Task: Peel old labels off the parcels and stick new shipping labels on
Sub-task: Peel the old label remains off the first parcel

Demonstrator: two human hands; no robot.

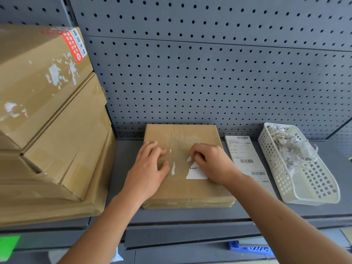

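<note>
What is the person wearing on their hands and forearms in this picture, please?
Nothing that shows. The left hand and the right hand are bare, with no gloves, and no rings or watch can be seen. Both forearms are uncovered down to the frame's edge, with no sleeve in view.

The parcel [188, 189] at centre is shown in plain brown, its label remnant [196, 174] in white. The pegboard [209, 73] is finished in grey, patterned with regular dark holes. A red-and-white sticker [73, 43] is seen upper left. The label sheet [244, 154] is white with black barcodes; the basket [322, 187] is white latticework.
</note>
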